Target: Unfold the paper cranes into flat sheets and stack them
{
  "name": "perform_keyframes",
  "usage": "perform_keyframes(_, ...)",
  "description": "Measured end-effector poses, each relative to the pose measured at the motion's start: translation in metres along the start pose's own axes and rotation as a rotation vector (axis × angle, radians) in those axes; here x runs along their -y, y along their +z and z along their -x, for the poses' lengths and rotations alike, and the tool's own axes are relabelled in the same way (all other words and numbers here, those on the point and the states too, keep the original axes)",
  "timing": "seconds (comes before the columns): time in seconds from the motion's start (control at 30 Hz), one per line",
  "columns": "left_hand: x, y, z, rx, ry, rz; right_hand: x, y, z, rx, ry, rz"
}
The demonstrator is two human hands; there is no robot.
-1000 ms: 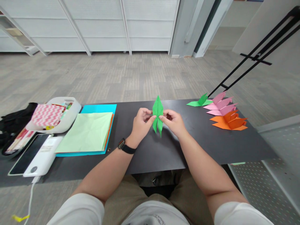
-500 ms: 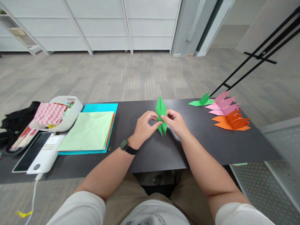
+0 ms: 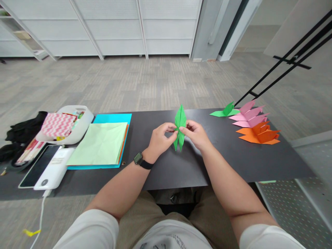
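A folded green origami paper stands lengthwise between my hands, above the middle of the dark table. It has a pointed top and two narrow points below. My left hand pinches its left edge at mid-height between thumb and fingers. From the other side my right hand grips it, thumb laid on the front near the centre crease. The fingers behind the paper are partly hidden. Off to the right lie finished-looking folded pieces: a green one, pink ones and orange ones.
Left of my hands lies a stack of pale green paper over blue sheets. Farther left are a white basket, a phone, a white power bank with a cable and black cloth. A black metal stand rises beyond the right end.
The green paper has turned slightly, its top leaning a little more to the right and its lower points spread differently. Both hands keep their hold. The camera view has shifted slightly.
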State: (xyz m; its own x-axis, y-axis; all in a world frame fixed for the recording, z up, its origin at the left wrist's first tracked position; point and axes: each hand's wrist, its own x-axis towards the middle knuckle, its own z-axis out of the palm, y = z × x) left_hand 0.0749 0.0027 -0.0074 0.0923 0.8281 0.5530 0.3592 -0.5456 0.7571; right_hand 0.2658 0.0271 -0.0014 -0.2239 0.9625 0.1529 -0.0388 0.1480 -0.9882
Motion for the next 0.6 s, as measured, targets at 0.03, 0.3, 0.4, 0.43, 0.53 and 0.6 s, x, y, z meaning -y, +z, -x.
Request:
perform_keyframes(0.03,-0.001,0.0,0.0,0.003,0.0,-0.003,-0.001,0.0,0.0,-0.003,-0.001,0.006)
perform_keyframes(0.3,-0.001,0.0,0.003,0.014,0.007,0.03,-0.008,-0.004,-0.002,-0.009,-0.022,0.029)
perform_keyframes(0.4,0.0,0.0,0.003,0.013,0.02,0.015,-0.009,-0.004,-0.001,0.023,-0.017,0.068)
perform_keyframes(0.43,0.0,0.0,0.003,0.01,0.022,0.003,-0.01,-0.004,-0.001,0.032,-0.014,0.077)
perform_keyframes(0.53,0.0,-0.001,0.002,-0.016,0.03,-0.041,-0.011,-0.003,-0.001,0.031,-0.017,0.088)
perform_keyframes(0.6,0.0,-0.001,0.002,-0.04,0.038,-0.058,-0.012,-0.002,-0.001,0.013,-0.035,0.098)
